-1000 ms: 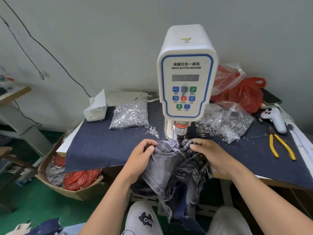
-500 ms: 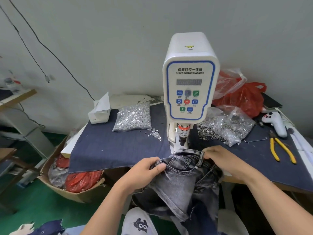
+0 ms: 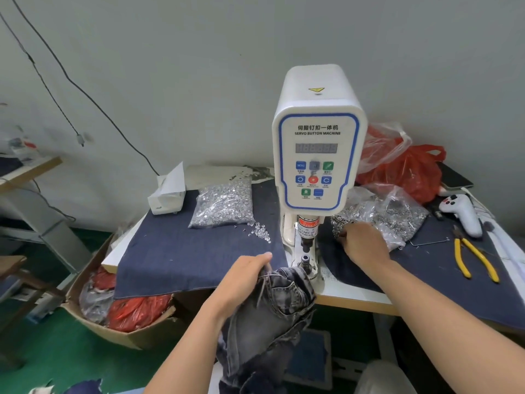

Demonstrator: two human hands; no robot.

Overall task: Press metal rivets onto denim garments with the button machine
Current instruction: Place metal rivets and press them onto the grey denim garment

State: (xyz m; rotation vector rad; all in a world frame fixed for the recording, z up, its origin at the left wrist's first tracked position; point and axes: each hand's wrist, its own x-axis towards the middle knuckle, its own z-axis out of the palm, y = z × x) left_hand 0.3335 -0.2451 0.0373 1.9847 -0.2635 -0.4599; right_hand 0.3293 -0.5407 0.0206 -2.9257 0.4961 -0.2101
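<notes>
Head view, left to right: a box (image 3: 119,322) of red bags sits on the floor, then a bag of studs (image 3: 223,204) lies on the cloth-covered table (image 3: 176,260). Your left hand (image 3: 241,282) grasps the jeans (image 3: 272,317) at the waistband, bunched at the table's front edge just beside the machine (image 3: 316,155) base, most of the garment hanging toward your lap. The anvil (image 3: 305,260) stands bare, apart from the denim. Your right hand (image 3: 365,243) reaches into the rivet bag (image 3: 389,214); its fingertips are buried in the pile, so I cannot tell whether it has pinched anything. Pliers (image 3: 471,257) lie far right. Denim like this is soft but fairly heavy and will sag and slide off the edge, so hold it at the stiff waistband seam and near the pocket corner, flattening one layer over the anvil. Rivets are small, probably slippery, easy to drop. The jeans' lower part is cut off, and the display digits are unreadable.
</notes>
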